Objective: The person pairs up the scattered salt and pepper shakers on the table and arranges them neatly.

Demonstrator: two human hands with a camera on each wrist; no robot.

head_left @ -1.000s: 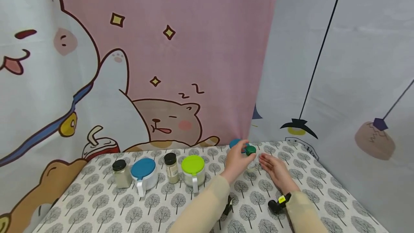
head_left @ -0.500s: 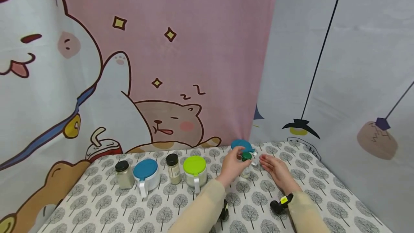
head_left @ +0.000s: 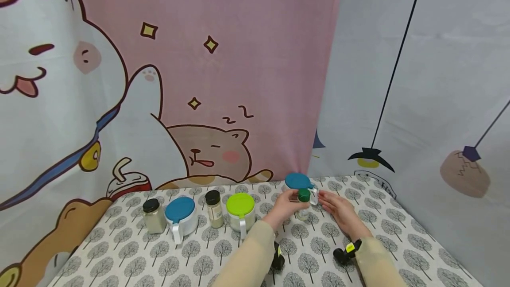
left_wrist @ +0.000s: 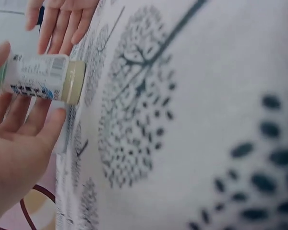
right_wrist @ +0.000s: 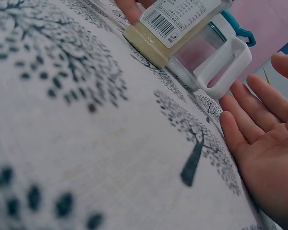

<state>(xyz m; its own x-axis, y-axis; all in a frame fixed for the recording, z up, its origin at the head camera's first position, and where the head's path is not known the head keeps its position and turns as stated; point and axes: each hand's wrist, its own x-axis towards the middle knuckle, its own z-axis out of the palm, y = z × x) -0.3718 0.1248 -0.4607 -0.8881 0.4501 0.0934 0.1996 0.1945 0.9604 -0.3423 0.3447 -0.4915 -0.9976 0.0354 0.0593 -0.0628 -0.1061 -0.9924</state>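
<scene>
A clear spice jar [head_left: 303, 212] with a green cap and pale contents stands upright on the tree-print cloth. My left hand [head_left: 284, 207] holds it from the left; in the left wrist view the thumb lies on one side and the fingers [left_wrist: 36, 117] on the other. Part of the jar's label and its barcode show there. To the right of the jar, my right hand [head_left: 340, 211] rests with its fingers extended and holds nothing. Right behind the jar is a clear container [head_left: 297, 181] with a blue lid; its white handle [right_wrist: 224, 69] is close to the right fingertips.
Along the left stand a black-capped square jar [head_left: 154, 217], a blue-lidded container [head_left: 181, 214], a black-capped round jar [head_left: 214, 210] and a green-lidded container [head_left: 241, 210]. A printed cartoon curtain [head_left: 263, 79] hangs behind the table.
The left hand has lowered the green-capped jar onto the cloth, slightly left, and slid down from its cap to its side. The right hand stays nearly still.
</scene>
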